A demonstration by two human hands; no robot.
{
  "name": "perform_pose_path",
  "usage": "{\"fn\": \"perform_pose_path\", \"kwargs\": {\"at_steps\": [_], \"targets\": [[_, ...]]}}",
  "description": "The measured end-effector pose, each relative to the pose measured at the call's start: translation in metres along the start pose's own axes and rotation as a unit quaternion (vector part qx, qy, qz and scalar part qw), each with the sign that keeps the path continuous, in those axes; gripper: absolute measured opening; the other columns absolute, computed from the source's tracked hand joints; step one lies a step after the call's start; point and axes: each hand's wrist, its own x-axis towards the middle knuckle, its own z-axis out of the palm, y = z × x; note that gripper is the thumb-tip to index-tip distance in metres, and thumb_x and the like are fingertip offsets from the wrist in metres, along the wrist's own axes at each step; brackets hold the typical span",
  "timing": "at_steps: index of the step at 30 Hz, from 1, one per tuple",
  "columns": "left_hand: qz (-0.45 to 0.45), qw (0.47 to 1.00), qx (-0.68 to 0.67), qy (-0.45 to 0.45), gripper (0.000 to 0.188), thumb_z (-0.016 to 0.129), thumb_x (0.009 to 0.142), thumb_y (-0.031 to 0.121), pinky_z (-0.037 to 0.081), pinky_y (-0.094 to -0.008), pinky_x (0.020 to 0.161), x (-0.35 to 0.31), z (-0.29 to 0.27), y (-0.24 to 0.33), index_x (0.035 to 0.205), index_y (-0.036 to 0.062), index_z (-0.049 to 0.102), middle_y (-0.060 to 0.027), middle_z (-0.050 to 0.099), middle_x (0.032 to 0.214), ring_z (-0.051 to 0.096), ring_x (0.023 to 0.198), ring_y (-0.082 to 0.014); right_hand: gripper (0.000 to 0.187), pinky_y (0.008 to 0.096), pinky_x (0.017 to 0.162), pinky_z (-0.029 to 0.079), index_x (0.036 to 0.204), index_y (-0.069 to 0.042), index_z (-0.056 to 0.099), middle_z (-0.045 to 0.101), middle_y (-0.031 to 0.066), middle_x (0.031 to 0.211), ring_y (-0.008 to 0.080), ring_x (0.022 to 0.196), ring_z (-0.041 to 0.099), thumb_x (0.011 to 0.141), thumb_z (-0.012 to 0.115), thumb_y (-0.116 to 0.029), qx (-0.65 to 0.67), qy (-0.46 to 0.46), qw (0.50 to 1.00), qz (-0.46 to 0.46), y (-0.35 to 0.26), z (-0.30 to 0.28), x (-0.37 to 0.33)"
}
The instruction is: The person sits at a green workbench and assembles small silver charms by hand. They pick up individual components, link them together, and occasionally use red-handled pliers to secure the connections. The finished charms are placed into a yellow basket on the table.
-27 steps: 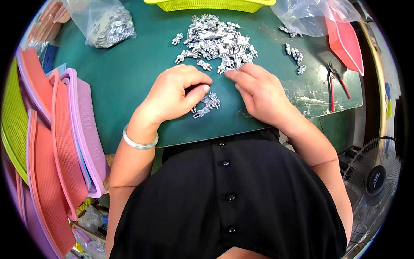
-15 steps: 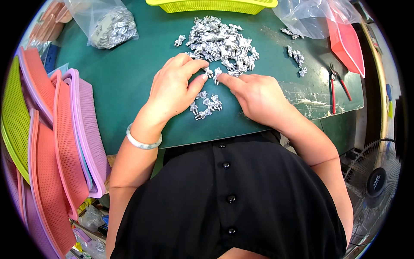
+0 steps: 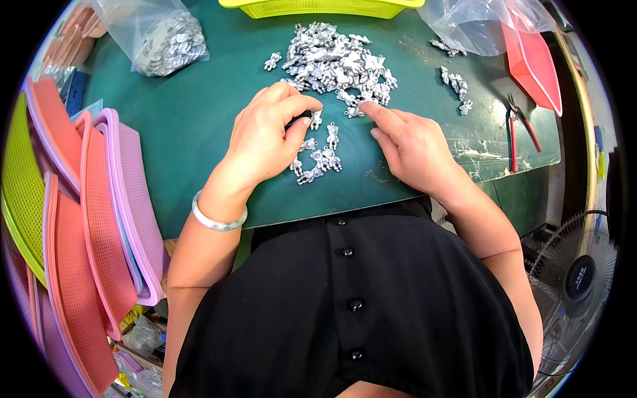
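Note:
A heap of silvery bear-shaped charms [image 3: 332, 56] lies on the green tabletop in front of me. My left hand [image 3: 269, 132] holds one small bear charm [image 3: 316, 119] between thumb and forefinger. At the near edge of the heap, my right hand [image 3: 415, 142] rests its forefinger on a charm [image 3: 354, 111], the thumb standing apart. Between my hands and the table's front edge, several charms [image 3: 318, 166] lie close together in a small cluster. A single upright charm [image 3: 332, 136] sits just above its right side.
Red-handled pliers [image 3: 517, 132] and a red tray [image 3: 534, 73] are at the right. A clear bag of silvery pieces [image 3: 172, 46] lies far left, a yellow-green basket [image 3: 322, 8] at the back. Stacked baskets [image 3: 99, 219] crowd the left side; a fan [image 3: 577, 278] stands right.
My right hand has let go of a bear charm, which now lies above the cluster, and has moved right and slightly up to the heap. My left hand has barely moved.

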Motion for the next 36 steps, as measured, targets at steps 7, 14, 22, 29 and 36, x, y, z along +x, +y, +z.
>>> {"fn": "perform_pose_path", "kwargs": {"at_steps": [7, 14, 22, 29, 36], "targets": [[0.055, 0.997, -0.032, -0.033, 0.027, 0.058, 0.081, -0.009, 0.050, -0.0369, 0.080, 0.000, 0.001, -0.003, 0.101, 0.0037, 0.071, -0.0108, 0.065, 0.095, 0.062, 0.089, -0.0296, 0.023, 0.0443, 0.070, 0.054, 0.111, -0.008, 0.068, 0.067, 0.0128, 0.086, 0.0354, 0.080, 0.067, 0.089, 0.063, -0.009, 0.059, -0.044, 0.997, -0.002, 0.000, -0.009, -0.001], [0.047, 0.997, -0.058, -0.021, 0.023, 0.057, 0.084, -0.008, 0.050, -0.0368, 0.078, 0.003, 0.004, 0.001, 0.101, 0.0005, 0.070, -0.0113, 0.065, 0.090, 0.063, 0.085, -0.0278, 0.020, 0.0431, 0.072, 0.054, 0.106, -0.008, 0.068, 0.064, 0.0106, 0.096, 0.0329, 0.087, 0.066, 0.086, 0.068, -0.010, 0.062, -0.002, 0.998, 0.026, 0.002, -0.008, -0.001], [0.044, 0.997, -0.063, -0.019, 0.023, 0.057, 0.085, -0.007, 0.050, -0.0362, 0.077, 0.002, 0.006, -0.002, 0.103, 0.0005, 0.070, -0.0112, 0.065, 0.089, 0.062, 0.084, -0.0269, 0.014, 0.0435, 0.068, 0.052, 0.093, -0.007, 0.065, 0.059, 0.0094, 0.089, 0.0319, 0.079, 0.064, 0.083, 0.072, -0.015, 0.031, 0.016, 0.999, 0.004, -0.001, 0.007, -0.001], [0.061, 0.997, -0.035, -0.018, 0.032, 0.057, 0.086, -0.006, 0.049, -0.0362, 0.078, 0.009, 0.011, 0.004, 0.114, 0.0050, 0.070, -0.0097, 0.062, 0.092, 0.060, 0.087, -0.0276, 0.016, 0.0440, 0.069, 0.052, 0.097, -0.007, 0.063, 0.059, 0.0105, 0.088, 0.0339, 0.081, 0.063, 0.082, 0.069, -0.010, 0.053, 0.012, 0.994, -0.091, 0.000, -0.003, -0.004], [0.032, 0.997, 0.051, -0.056, 0.031, 0.057, 0.090, -0.001, 0.049, -0.0394, 0.080, 0.019, 0.014, 0.020, 0.116, 0.0102, 0.070, -0.0098, 0.057, 0.090, 0.058, 0.091, -0.0293, 0.032, 0.0431, 0.072, 0.054, 0.116, -0.010, 0.064, 0.061, 0.0104, 0.092, 0.0324, 0.087, 0.065, 0.085, 0.071, -0.013, -0.007, 0.030, 0.999, 0.029, 0.006, -0.008, 0.006]]}}
